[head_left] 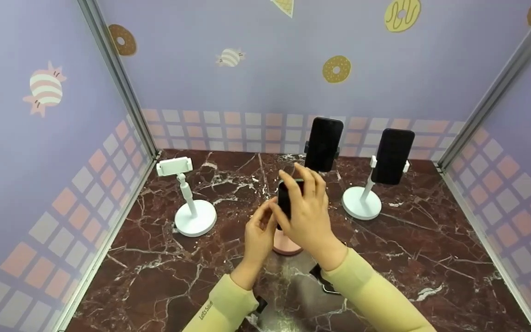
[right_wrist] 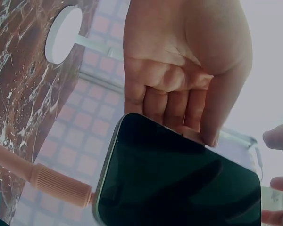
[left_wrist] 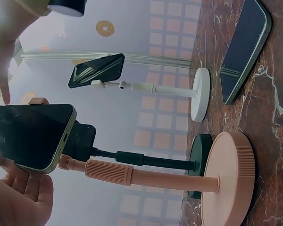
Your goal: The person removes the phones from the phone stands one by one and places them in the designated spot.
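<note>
A dark phone [left_wrist: 30, 134] sits sideways at the head of a pink phone stand [left_wrist: 155, 179], a pink clamp jaw showing at one of its long edges. My left hand [head_left: 261, 228] pinches the phone's left edge, with the thumb on the front side and fingers curled behind, as the right wrist view shows. My right hand [head_left: 309, 212] is at the phone's right side with its fingers extended and spread, covering much of the phone in the head view. Its fingertips [right_wrist: 279, 183] appear near the phone's upper end in the right wrist view.
At the left stands a white phone stand [head_left: 195, 219] with a bare clamp. Another white stand [head_left: 361, 203] at right carries a black phone [head_left: 392, 157]; a dark stand [left_wrist: 198, 162] behind carries another phone [head_left: 324, 144]. A loose phone [left_wrist: 245, 52] lies on the marble table beneath my right forearm.
</note>
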Demonstrator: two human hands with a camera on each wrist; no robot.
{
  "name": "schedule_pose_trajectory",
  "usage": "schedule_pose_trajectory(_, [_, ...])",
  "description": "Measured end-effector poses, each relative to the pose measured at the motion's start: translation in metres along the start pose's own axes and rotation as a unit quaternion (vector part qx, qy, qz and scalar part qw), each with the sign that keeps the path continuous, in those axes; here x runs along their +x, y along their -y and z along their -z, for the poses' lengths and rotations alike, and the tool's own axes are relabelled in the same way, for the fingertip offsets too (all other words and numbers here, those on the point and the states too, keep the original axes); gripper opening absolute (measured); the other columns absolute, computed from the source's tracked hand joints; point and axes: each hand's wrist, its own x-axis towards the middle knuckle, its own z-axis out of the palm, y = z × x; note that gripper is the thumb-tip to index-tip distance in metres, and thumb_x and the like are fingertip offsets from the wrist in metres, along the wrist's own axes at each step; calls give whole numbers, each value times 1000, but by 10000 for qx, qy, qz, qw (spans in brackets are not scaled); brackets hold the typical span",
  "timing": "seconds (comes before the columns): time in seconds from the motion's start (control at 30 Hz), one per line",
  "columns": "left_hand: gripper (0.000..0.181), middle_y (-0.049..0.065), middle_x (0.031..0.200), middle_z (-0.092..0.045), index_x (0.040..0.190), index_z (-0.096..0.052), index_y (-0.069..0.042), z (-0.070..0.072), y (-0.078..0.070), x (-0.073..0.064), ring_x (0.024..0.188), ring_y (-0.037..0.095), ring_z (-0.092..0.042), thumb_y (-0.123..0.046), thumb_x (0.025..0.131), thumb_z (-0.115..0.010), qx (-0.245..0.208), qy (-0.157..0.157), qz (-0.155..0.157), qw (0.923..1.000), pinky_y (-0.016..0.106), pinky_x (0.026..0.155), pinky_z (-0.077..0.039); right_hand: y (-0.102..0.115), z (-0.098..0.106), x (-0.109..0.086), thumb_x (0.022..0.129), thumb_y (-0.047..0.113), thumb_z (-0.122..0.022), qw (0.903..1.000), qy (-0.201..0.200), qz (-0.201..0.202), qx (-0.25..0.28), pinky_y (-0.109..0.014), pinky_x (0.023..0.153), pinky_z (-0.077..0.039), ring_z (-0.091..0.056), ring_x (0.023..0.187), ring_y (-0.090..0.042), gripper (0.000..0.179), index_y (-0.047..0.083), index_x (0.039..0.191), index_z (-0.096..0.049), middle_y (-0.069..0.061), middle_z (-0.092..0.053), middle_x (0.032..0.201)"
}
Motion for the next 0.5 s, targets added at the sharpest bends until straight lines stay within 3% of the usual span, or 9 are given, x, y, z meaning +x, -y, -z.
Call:
schedule_pose_trajectory(0.23, [33, 28, 125, -68, 133, -61, 9, -1, 0, 0, 91, 2, -62, 3, 101, -58, -19, -26, 135, 9999, 23, 75, -56, 3, -9, 3, 87, 36, -80, 9980, 168, -30, -615, -58, 84, -48, -38, 121, -38, 62, 17, 137, -49, -17, -45, 139])
schedule_pose_trajectory(0.5, [33, 30, 129, -66, 133, -60, 11, -2, -1, 0, 100, 3, -65, 3, 101, -58, -184, -63, 127, 9997, 19, 83, -56, 4, -15, 7, 83, 39, -84, 9943, 230, -130, -1029, -47, 72, -46, -37, 111, -35, 64, 17, 127, -44, -18, -45, 121])
